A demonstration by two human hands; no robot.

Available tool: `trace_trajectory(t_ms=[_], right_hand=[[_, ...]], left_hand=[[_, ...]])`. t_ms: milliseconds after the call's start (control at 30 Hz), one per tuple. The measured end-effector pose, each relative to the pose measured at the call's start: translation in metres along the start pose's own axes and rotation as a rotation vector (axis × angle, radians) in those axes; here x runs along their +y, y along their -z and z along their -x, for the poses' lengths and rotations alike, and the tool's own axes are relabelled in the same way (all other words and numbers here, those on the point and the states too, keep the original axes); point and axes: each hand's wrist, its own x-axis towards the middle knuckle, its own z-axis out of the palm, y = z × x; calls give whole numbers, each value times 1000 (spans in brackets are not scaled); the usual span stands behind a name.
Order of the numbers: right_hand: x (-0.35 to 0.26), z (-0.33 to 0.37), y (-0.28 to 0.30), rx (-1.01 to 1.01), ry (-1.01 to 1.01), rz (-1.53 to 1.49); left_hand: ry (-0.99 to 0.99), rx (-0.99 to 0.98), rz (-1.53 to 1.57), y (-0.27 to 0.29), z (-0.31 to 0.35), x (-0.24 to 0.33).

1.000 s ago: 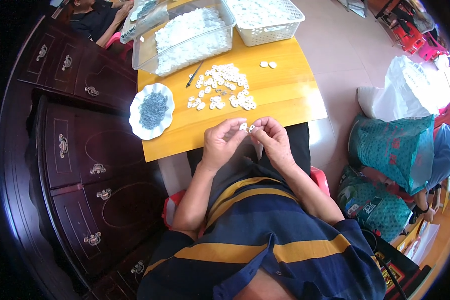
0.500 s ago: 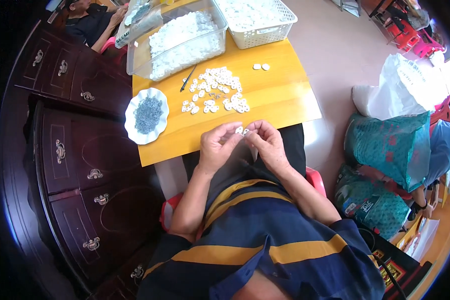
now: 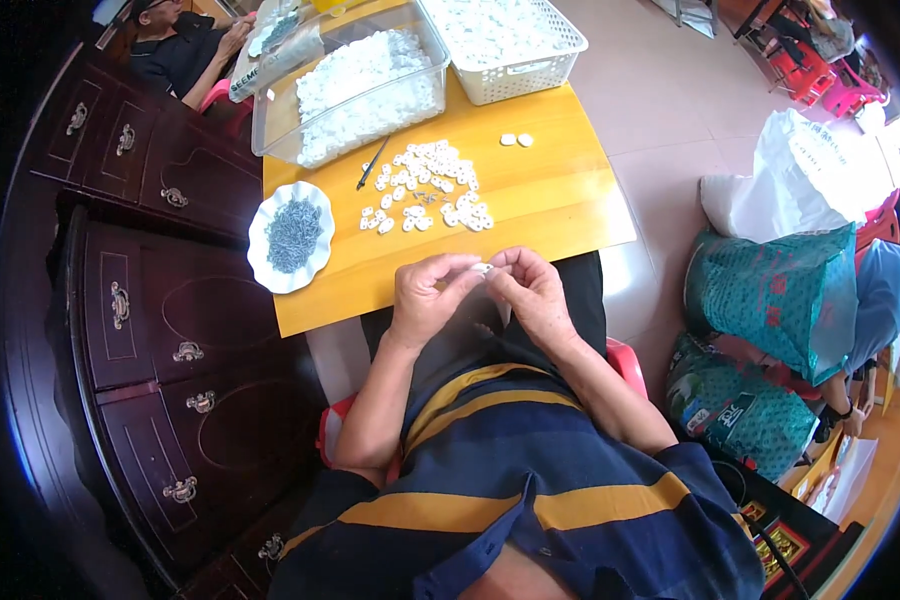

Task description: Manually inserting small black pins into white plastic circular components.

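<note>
Both hands meet just off the table's near edge, pinching a small white plastic piece [image 3: 482,267] between their fingertips. My left hand [image 3: 428,296] grips it with thumb and forefinger from one side, my right hand [image 3: 533,298] from the other. Fingers cover most of the piece. Beyond them on the yellow table [image 3: 550,200] lie many loose white oval pieces with holes [image 3: 432,162]. A few small grey screws [image 3: 426,198] sit among these. A thin black pointed tool [image 3: 372,164] rests at the pile's left side.
A scalloped white dish [image 3: 259,252] of grey screws [image 3: 295,236] stands at left. Behind are a clear bin [image 3: 272,128] and a white basket [image 3: 515,84], both full of white pieces. Dark drawers [image 3: 220,300] flank the left; stuffed bags [image 3: 770,300] stand right. Another person [image 3: 185,50] sits far left.
Two holed white faces showed between my fingertips before; now a single narrow white shape shows there. My hands stay close together in nearly the same place.
</note>
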Motion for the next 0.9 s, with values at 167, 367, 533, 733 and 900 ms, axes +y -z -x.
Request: trace_trajectory(t_ms=[167,367,533,733,900], right_hand=[[9,-3,0,33,108,109],[8,0,-2,99,185,302],[15,-1,-1,124,203,345],[10,0,-2,97,191,343],[17,-3,3,94,169,347]], left_hand=[[13,-13,15,0,1,4],[106,-12,22,-2,1,9],[143,-12,13,-2,1,9],[204,-55,14,-1,-2,8],[234,-86,26,-1,-4,9]])
